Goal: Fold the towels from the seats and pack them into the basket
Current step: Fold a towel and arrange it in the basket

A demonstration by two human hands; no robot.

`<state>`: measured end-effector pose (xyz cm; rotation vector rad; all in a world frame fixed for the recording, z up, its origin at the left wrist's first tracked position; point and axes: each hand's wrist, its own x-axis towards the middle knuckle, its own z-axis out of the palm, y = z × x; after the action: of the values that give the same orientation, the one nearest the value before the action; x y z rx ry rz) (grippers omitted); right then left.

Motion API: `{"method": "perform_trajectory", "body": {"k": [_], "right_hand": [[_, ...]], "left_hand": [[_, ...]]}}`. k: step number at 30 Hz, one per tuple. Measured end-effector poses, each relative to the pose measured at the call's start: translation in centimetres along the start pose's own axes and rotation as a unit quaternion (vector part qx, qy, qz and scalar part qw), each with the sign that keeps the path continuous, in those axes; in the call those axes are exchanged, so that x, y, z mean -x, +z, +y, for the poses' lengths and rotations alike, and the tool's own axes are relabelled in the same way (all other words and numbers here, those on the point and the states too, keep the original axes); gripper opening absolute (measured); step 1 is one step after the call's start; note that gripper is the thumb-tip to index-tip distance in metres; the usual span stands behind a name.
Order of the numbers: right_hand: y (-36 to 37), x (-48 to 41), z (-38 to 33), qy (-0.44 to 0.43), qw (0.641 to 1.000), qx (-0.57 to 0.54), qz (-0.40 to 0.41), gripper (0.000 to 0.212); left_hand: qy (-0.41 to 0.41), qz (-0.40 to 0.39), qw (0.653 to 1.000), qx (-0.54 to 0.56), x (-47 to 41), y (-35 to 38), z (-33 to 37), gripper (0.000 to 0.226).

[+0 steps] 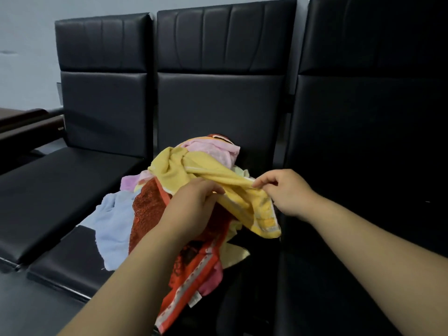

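Note:
A heap of crumpled towels lies on the middle black seat. On top is a yellow towel. My left hand grips its near part with curled fingers. My right hand pinches its edge between thumb and forefinger, a little to the right. Under the yellow one lie a pink towel, a rust-orange towel, a pale blue towel and a red patterned towel that hangs over the seat's front. No basket is in view.
Three black padded seats stand in a row against a pale wall; the left seat is bare and the right seat is in shadow. A dark brown table edge shows at the far left.

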<state>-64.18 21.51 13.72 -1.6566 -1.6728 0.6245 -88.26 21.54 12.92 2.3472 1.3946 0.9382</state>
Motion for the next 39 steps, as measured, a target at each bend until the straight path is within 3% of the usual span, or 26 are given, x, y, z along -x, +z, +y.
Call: {"method": "perform_trajectory", "body": {"k": [5,10,13,15,19,22,26,32,36,39], "right_hand": [[-7.4,4.4,3.4,0.049,0.996,0.069,-0.003,0.027],[-14.8,11.2,9.2,0.161,0.982,0.089,0.049,0.021],[-15.6,15.6,12.1,0.213,0.970,0.120,0.014,0.014],[-14.7,17.9,12.4,0.169,0.978,0.118,-0.021,0.012],[-12.2,19.8,9.9,0.079,0.990,-0.022,-0.115,0.019],[-10.8,19.6,10.2,0.042,0.989,0.053,-0.134,0.020],[-11.4,19.1,10.3,0.052,0.991,0.044,-0.114,0.023],[-13.2,18.4,9.0,0.072,0.993,-0.059,-0.076,0.014],[-12.6,17.8,8.7,0.125,0.979,-0.136,-0.083,0.014],[-12.3,17.5,9.0,0.147,0.976,-0.149,-0.060,0.016]], "left_hand": [[0.013,-0.090,0.994,0.057,0.2,2.4,4.6,0.014],[0.033,-0.215,0.971,0.099,1.0,5.7,10.4,0.007],[0.040,-0.265,0.958,0.097,1.9,7.5,12.8,0.008],[0.038,-0.271,0.956,0.104,2.1,8.4,13.7,0.004],[0.001,-0.245,0.954,0.173,2.3,9.7,14.1,0.012],[-0.020,-0.199,0.957,0.208,2.4,9.6,14.6,0.011],[0.002,-0.180,0.966,0.187,2.2,8.7,14.1,0.017],[0.092,-0.303,0.937,0.146,3.2,8.4,14.4,0.038],[0.142,-0.240,0.956,0.092,3.9,9.3,15.6,0.032],[0.134,-0.237,0.955,0.119,3.8,9.4,16.0,0.032]]}}
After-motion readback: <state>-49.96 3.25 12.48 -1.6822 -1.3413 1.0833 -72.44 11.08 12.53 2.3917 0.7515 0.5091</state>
